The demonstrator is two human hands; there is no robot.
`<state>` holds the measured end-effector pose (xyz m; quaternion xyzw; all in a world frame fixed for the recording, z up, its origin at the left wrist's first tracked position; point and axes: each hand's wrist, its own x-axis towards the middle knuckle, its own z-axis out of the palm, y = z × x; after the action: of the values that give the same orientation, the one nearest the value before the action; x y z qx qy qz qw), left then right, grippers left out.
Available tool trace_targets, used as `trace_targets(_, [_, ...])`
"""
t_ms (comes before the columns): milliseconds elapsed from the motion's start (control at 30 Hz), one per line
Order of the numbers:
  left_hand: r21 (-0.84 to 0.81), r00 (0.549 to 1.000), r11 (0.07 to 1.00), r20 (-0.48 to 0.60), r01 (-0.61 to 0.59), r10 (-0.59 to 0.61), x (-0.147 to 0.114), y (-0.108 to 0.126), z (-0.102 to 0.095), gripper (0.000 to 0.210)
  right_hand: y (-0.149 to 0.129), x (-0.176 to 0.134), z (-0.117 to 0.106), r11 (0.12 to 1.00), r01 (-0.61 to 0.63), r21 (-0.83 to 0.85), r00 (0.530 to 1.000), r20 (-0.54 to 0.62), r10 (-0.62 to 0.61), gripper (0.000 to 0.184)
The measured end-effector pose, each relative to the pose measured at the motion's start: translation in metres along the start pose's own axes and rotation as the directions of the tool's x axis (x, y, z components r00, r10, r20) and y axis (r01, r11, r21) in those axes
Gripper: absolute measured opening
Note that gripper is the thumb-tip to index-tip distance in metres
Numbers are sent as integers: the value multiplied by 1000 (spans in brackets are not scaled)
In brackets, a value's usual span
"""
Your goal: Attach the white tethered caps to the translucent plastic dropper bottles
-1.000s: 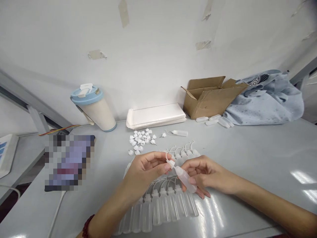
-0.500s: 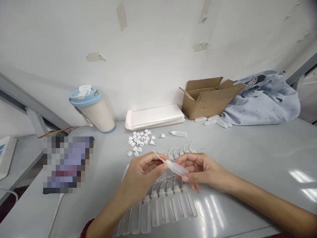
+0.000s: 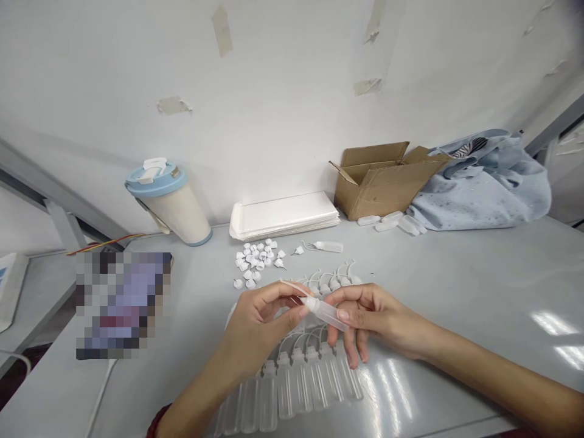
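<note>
Between my hands is a small translucent squeeze bottle [image 3: 328, 313] with a white needle tip and a thin cap strap, tilted with its tip toward the upper left. My left hand [image 3: 260, 322] pinches the tip end between thumb and forefinger. My right hand [image 3: 365, 316] grips the bottle's body with thumb and forefinger, its other fingers hanging below. Under my hands lie several similar bottles [image 3: 303, 383] in rows, their curved straps pointing up; my hands hide part of them. Beyond sits a pile of white needle caps [image 3: 258, 255], with one bottle [image 3: 329, 246] lying to its right.
A stack of white envelopes [image 3: 285, 213] lies against the wall, beside an open cardboard box [image 3: 378, 188] and light blue cloth [image 3: 488, 188]. Several loose bottles [image 3: 387, 222] lie before the box. At left stand a tumbler [image 3: 177, 207] and a blurred-out device [image 3: 125, 304] with a cable.
My right fingers have shifted on the bottle, the thumb moving up along its body and the lower fingers extending downward. My left hand keeps its pinch on the tip end.
</note>
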<state>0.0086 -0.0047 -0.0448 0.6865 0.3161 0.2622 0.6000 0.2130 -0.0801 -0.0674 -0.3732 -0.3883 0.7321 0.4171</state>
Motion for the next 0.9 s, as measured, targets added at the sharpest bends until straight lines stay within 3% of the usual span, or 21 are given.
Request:
trace_targets(233, [23, 979, 983, 81, 183, -185, 3, 5, 2, 22, 2, 0, -3, 1000, 17, -17, 998, 64, -16, 27])
trace_targets(467, [-3, 982, 998, 179, 61, -59, -1, 2, -3, 20, 1, 0, -3, 999, -14, 37, 998, 61, 11, 29])
trace_targets(900, [-15, 980, 986, 111, 167, -164, -2, 3, 4, 19, 0, -1, 0, 998, 29, -52, 999, -17, -30, 33])
